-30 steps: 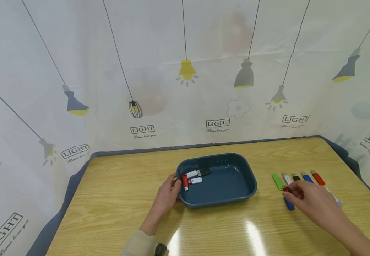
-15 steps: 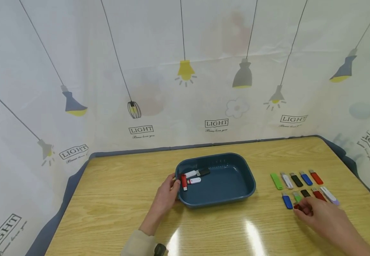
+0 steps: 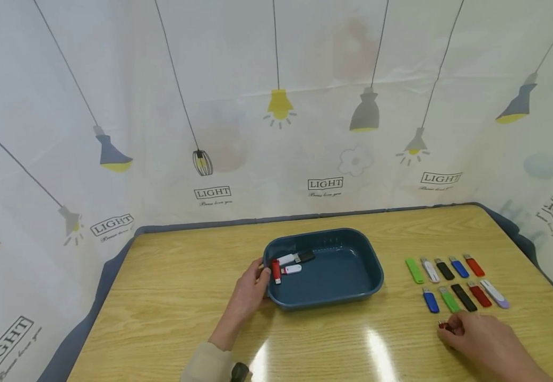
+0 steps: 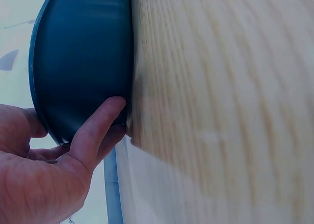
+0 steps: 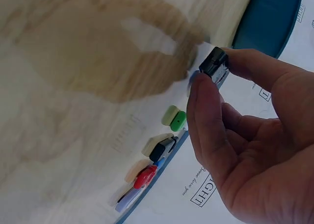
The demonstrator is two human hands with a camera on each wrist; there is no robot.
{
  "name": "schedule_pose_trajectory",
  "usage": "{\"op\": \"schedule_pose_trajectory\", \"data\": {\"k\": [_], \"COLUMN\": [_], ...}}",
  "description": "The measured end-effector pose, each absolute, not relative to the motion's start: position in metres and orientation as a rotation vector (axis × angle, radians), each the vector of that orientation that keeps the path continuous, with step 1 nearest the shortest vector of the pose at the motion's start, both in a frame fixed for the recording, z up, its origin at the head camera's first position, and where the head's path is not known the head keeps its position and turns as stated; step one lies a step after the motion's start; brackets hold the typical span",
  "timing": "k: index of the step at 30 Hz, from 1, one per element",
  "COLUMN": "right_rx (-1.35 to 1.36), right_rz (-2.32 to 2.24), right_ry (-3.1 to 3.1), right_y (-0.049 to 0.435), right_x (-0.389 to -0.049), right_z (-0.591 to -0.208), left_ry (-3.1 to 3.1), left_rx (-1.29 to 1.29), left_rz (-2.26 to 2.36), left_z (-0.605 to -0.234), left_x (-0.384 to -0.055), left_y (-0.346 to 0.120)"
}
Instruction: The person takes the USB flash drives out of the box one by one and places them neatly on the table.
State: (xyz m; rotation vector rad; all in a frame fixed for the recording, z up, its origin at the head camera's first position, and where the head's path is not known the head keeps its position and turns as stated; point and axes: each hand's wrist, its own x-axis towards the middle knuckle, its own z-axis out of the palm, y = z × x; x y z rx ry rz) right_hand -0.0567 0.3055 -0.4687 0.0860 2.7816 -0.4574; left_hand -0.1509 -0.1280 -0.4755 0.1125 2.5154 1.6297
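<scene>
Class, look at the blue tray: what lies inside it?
Inside the blue tray, at its left end, lie a red USB stick, two white ones and a black one. The left hand grips that end's rim, hiding nothing inside.

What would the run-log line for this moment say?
left hand: holds tray rim | right hand: pinches small drive above table | tray: four drives inside | table: two rows of drives

"LIGHT" in boxed labels repeats across the curtain [image 3: 276, 132] backdrop, with small illegible script under each. Nothing readable on anything else.
</scene>
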Motion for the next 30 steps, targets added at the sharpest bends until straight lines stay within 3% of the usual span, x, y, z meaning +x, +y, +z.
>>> {"op": "schedule_pose_trajectory", "data": {"k": [19,30], "right_rx": [0.098,-0.074], "right_rz": [-0.413,-0.405], "right_ry": [2.793,2.973], "right_y": [0.307,0.303], "right_x": [-0.056,-0.080], "right_z": [-0.468,-0.407], "left_ry": [2.555,2.533], "left_rx": [0.114,0.114], "left_rz": [1.596,1.604], "left_z": [-0.475,-0.475], "left_x": [-0.152,-0.151], "left_y": [-0.128,-0.128]}}
